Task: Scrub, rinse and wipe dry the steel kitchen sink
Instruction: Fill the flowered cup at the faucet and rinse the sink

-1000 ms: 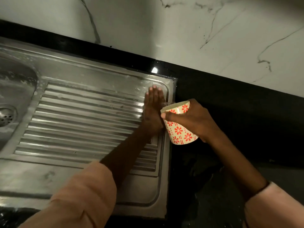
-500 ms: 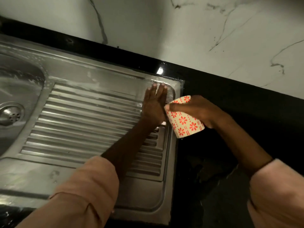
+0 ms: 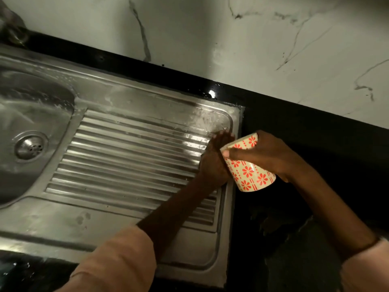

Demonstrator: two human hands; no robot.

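Steel kitchen sink [image 3: 117, 114], set in a black counter [image 3: 315, 144] below a marble-look wall [image 3: 252, 49], mid-rinse: bowl w/ drain strainer [image 3: 31, 146] at left, ribbed drainboard [image 3: 134, 157] running right to the rim. The left hand [image 3: 214, 163] lies flat on the drainboard's far right end, fingers [image 3: 223, 137] straight and together, holding nothing, pressed to the wet steel near the corner. The right hand [image 3: 267, 153] grips a cream cup w/ red flowers [image 3: 250, 167], thumb and fingers curled round it, the cup tilted mouth-first toward the left hand and hanging right over the sink's edge. Whether water is leaving the cup can't be told.

Likely trouble: the cup sits over the seam btwn rim and counter, so a pour here could run off onto the black counter, not down the ribs to the bowl. A wet cup held one-handed at that tilt may slip. Film in the grooves and the smears along the front ledge could be missed if the hand sweeps only the corner, leaving streaks at wipe-dry.
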